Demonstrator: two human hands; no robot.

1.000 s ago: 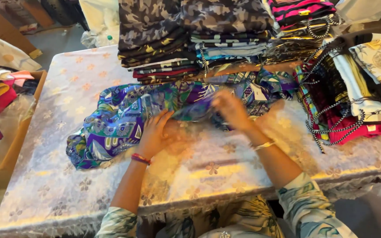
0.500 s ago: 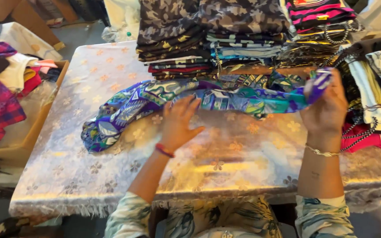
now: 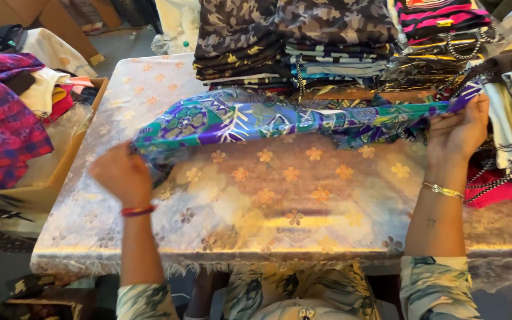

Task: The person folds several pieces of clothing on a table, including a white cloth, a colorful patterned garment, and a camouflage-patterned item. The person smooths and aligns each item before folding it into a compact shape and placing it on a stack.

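Both hands pinch opposite ends of the patterned cloth (image 3: 291,121), left hand (image 3: 122,175) mid-left, right hand (image 3: 457,130) upper right, fingers closed, stretching it flat above the table (image 3: 280,201).

Blue-green patterned cloth (image 3: 280,121), stretched taut above table.
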